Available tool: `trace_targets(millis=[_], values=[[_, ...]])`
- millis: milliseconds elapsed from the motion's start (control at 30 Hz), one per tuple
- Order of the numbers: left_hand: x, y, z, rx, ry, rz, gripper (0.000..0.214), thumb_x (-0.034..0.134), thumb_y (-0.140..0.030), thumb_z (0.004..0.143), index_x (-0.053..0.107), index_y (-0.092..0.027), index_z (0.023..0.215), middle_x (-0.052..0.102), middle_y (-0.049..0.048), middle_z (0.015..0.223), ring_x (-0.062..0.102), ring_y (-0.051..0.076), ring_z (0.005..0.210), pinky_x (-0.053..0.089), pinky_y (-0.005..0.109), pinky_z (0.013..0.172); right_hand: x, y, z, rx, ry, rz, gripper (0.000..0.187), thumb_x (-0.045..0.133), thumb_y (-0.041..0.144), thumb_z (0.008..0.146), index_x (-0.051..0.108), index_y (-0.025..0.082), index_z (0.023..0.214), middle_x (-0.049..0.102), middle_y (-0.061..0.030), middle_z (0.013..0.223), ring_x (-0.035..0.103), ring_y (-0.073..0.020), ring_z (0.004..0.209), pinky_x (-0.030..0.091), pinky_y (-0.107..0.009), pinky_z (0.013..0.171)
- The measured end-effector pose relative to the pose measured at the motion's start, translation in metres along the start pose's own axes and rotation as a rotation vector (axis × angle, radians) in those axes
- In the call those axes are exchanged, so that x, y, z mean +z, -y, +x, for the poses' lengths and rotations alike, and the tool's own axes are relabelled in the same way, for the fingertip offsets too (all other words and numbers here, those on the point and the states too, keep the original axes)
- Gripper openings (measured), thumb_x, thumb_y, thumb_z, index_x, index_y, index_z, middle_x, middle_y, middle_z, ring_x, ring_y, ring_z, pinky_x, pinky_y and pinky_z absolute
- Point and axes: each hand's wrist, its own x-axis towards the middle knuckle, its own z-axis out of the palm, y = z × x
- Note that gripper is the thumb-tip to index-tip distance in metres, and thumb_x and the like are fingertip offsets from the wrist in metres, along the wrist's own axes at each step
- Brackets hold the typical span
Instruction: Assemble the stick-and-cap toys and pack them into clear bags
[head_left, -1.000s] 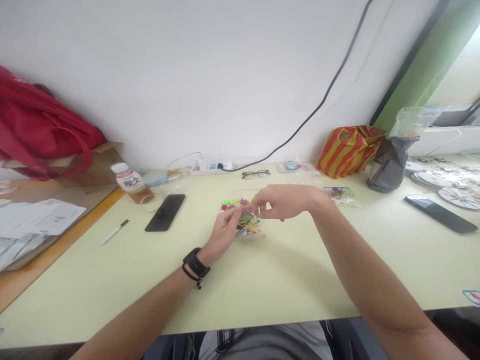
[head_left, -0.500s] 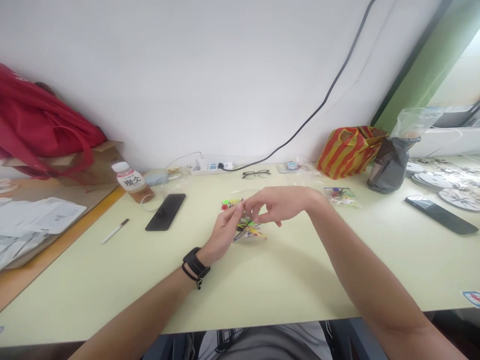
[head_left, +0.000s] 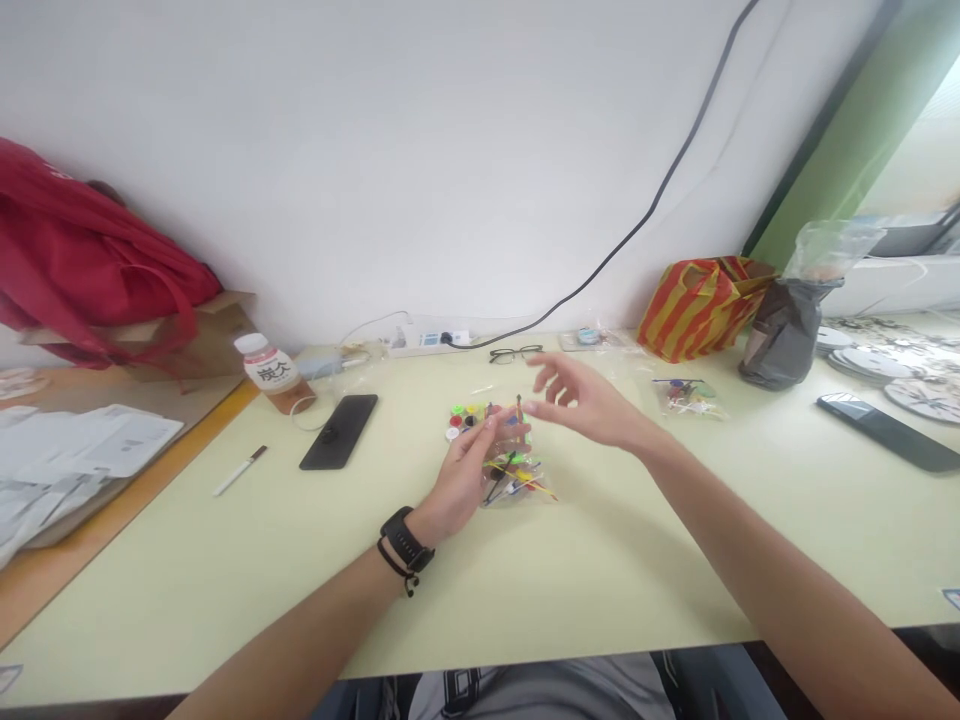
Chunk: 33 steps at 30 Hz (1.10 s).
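My left hand (head_left: 469, 462), with a black watch on its wrist, is closed in a pinch above the table. A small, thin coloured piece seems to sit at its fingertips, too blurred to name. My right hand (head_left: 589, 402) is just to the right, its fingers apart and nothing visible in them. Below the left hand lies a clear plastic bag (head_left: 517, 485) with yellow, black, blue and white sticks inside. Small round coloured discs (head_left: 455, 422) lie behind the left hand, partly covered by it.
A black phone (head_left: 339, 432), a marker pen (head_left: 240, 471) and a drink bottle (head_left: 274, 375) are at left. Glasses (head_left: 516, 353) lie near the wall. To the right are another parts bag (head_left: 686, 398), a striped bag (head_left: 697, 308), a grey bag (head_left: 781, 335) and a second phone (head_left: 889, 432).
My right hand has drawn away from the left hand, and its fingers have opened. The left hand stays pinched over the parts. The whole view has shifted slightly.
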Motion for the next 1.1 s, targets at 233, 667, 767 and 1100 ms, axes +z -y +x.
trace_targets(millis=[233, 667, 767, 1100], values=[[-0.009, 0.0, 0.007, 0.045, -0.014, 0.118, 0.038, 0.079, -0.047, 0.089, 0.081, -0.019, 0.114, 0.078, 0.0125, 0.121, 0.069, 0.029, 0.117, 0.056, 0.037, 0.097, 0.014, -0.034, -0.044, 0.214, 0.063, 0.341, 0.033, 0.072, 0.051, 0.091, 0.072, 0.019, 0.083, 0.064, -0.0019, 0.076, 0.055, -0.016, 0.072, 0.048, -0.031, 0.07], [-0.025, -0.006, 0.019, 0.191, -0.047, 0.346, 0.027, 0.086, -0.041, 0.083, 0.082, -0.017, 0.095, 0.08, 0.0081, 0.095, 0.072, 0.019, 0.085, 0.057, 0.03, 0.08, 0.015, -0.04, -0.044, 0.234, -0.007, 0.434, 0.033, 0.08, 0.047, 0.085, 0.076, 0.021, 0.104, 0.072, -0.0046, 0.089, 0.063, -0.0179, 0.078, 0.053, -0.034, 0.074], [-0.026, -0.008, 0.019, 0.18, -0.003, 0.343, 0.029, 0.085, -0.04, 0.084, 0.081, -0.017, 0.101, 0.08, 0.0085, 0.093, 0.072, 0.019, 0.083, 0.057, 0.031, 0.08, 0.022, -0.039, -0.044, 0.235, 0.035, 0.471, 0.038, 0.081, 0.048, 0.084, 0.075, 0.022, 0.111, 0.075, -0.0063, 0.096, 0.067, -0.0209, 0.088, 0.053, -0.035, 0.079], [-0.024, -0.011, 0.016, 0.147, 0.024, 0.346, 0.031, 0.085, -0.037, 0.083, 0.08, -0.017, 0.106, 0.081, 0.0087, 0.087, 0.073, 0.021, 0.081, 0.058, 0.033, 0.08, 0.027, -0.043, -0.046, 0.259, -0.017, 0.533, 0.032, 0.089, 0.043, 0.075, 0.069, 0.019, 0.079, 0.071, -0.0028, 0.074, 0.062, -0.0158, 0.067, 0.048, -0.031, 0.064]])
